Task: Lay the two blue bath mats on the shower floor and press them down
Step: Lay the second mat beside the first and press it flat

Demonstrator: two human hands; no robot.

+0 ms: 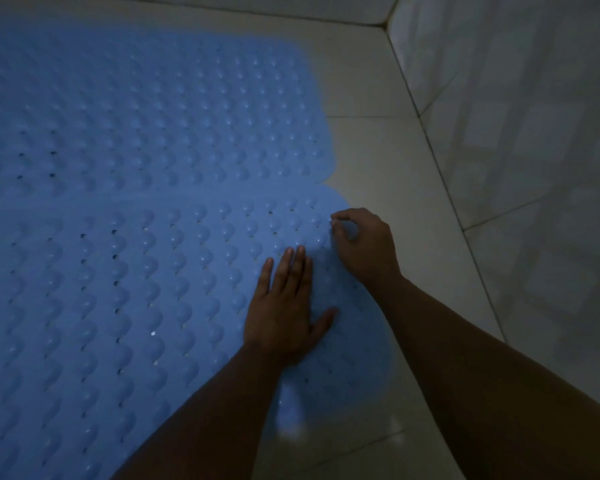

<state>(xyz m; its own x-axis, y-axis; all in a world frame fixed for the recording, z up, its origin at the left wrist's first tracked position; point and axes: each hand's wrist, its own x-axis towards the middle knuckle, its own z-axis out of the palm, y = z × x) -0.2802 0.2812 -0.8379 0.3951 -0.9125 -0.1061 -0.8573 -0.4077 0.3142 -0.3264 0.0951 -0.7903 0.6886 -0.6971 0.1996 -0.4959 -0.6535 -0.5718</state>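
Two blue mats lie flat on the tiled shower floor (pixel 378 143), side by side with their long edges touching along a seam that runs left to right across the view. The far mat (pixel 146 109) and the near mat (pixel 118 289) both stretch their long axes leftward out of frame; their rounded short ends point right, toward the tiled wall (pixel 520 133), leaving a strip of bare floor between mat and wall. The near mat's end reaches a little farther right than the far mat's. Both are covered in rows of raised bumps with small drain holes.

The left hand (pixel 284 313) lies open and flat, palm down, fingers together and pointing away, thumb spread right, pressed on the near mat close to its right end. The right hand (pixel 364 244) is just beyond and right of it, fingers curled in a loose fist at the near mat's far right corner; whether it pinches the edge or only presses with its knuckles cannot be told in the dim light.
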